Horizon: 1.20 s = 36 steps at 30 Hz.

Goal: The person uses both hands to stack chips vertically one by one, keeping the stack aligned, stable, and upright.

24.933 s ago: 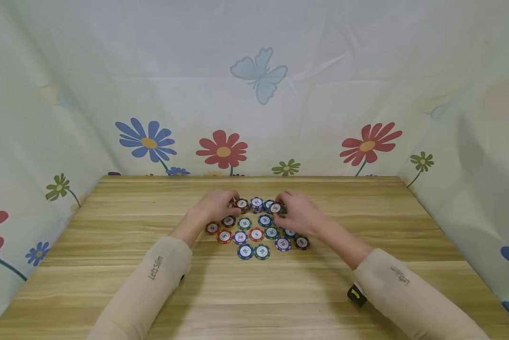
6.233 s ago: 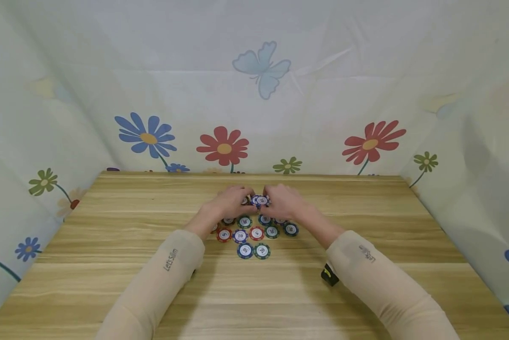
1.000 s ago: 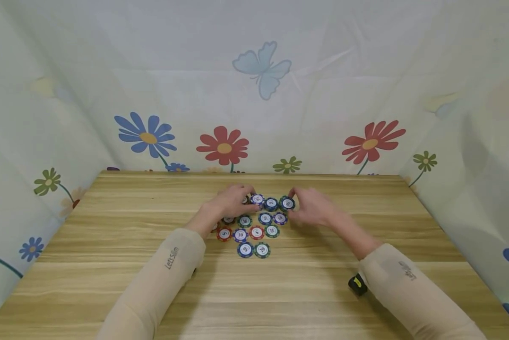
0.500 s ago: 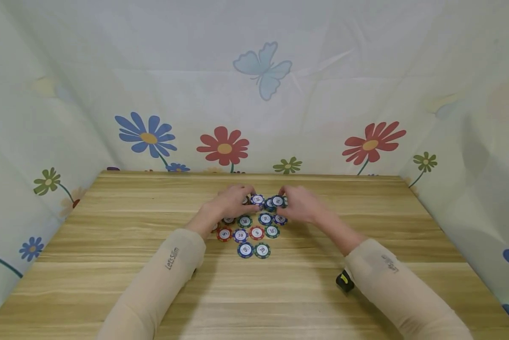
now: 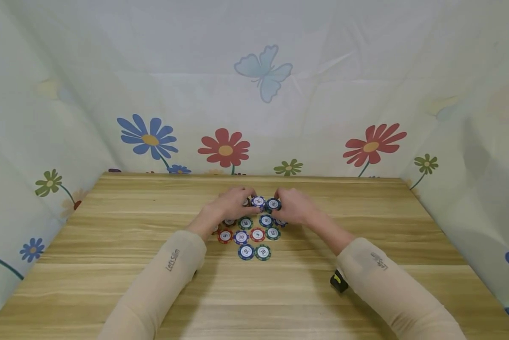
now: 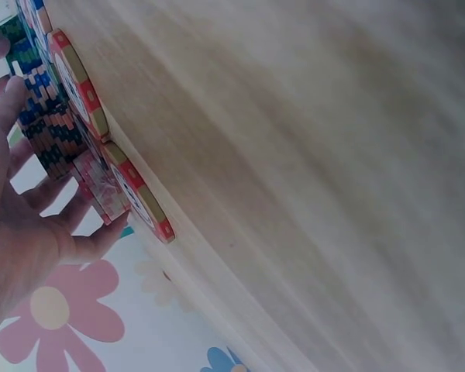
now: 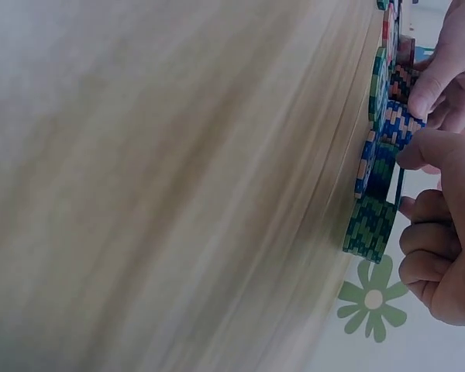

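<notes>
In the head view, my left hand (image 5: 233,202) curls round the left part of a row of poker chip stacks, thumb in front and fingers behind. Its thumb touches the blue-purple "10" stack (image 5: 258,201). Just right of that, my right hand (image 5: 294,205) pinches a dark blue poker chip (image 5: 273,204) over the dark blue stack (image 7: 384,167). A green stack (image 7: 370,230) stands at the row's right end. The left wrist view shows a red stack (image 6: 97,186) and a black stack (image 6: 54,143) beside my left fingers; my hand mostly covers them in the head view.
Several single poker chips lie flat in front of the row, among them a red "5" chip (image 5: 257,234) and a green "20" chip (image 5: 263,252). The wooden table (image 5: 131,226) ends at a flower-printed curtain (image 5: 173,85) behind and at both sides.
Over the last second my right hand carries a dark blue chip left onto the dark blue stack; my left hand stays. Compared with earlier, fewer loose chips lie at the front right.
</notes>
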{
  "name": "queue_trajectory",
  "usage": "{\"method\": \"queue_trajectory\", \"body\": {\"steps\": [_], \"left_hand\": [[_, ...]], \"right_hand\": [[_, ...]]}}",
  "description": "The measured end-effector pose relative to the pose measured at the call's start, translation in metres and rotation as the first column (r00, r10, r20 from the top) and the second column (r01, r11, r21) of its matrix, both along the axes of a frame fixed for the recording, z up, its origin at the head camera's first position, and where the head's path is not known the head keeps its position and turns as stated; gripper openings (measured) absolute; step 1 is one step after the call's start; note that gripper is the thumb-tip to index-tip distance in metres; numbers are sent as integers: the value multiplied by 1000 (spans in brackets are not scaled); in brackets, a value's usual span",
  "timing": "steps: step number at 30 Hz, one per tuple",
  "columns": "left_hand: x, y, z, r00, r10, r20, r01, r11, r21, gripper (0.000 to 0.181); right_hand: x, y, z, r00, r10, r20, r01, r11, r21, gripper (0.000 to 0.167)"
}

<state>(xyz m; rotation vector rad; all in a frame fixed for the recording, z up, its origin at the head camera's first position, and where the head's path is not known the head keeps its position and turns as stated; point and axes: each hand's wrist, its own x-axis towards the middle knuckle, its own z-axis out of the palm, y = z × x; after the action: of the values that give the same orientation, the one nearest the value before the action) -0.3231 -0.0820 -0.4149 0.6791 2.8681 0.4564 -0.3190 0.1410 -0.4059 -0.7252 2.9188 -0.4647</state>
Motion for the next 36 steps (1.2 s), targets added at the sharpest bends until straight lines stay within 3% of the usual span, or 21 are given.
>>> {"method": "queue_trajectory", "body": {"steps": [12, 17, 24, 30, 36], "left_hand": [[1, 1, 1, 1000, -2, 5, 2, 1000, -12, 51], [1, 0, 2, 1000, 1, 12, -1, 1000, -6, 51], [1, 1, 3, 1000, -6, 13, 6, 1000, -8, 53], [2, 1, 4, 1000, 4, 19, -4, 1000, -9, 52], [2, 1, 4, 1000, 3, 17, -2, 1000, -14, 52]], "right_hand": [[-3, -3, -4, 1000, -3, -11, 3, 998, 58, 43], [-2, -1, -3, 1000, 15, -25, -14, 999, 43, 47], [0, 1, -1, 1000, 30, -6, -30, 999, 29, 39], [1, 2, 0, 999, 31, -19, -30, 999, 19, 47], [5, 7, 2, 999, 25, -45, -27, 998, -49, 32]]}}
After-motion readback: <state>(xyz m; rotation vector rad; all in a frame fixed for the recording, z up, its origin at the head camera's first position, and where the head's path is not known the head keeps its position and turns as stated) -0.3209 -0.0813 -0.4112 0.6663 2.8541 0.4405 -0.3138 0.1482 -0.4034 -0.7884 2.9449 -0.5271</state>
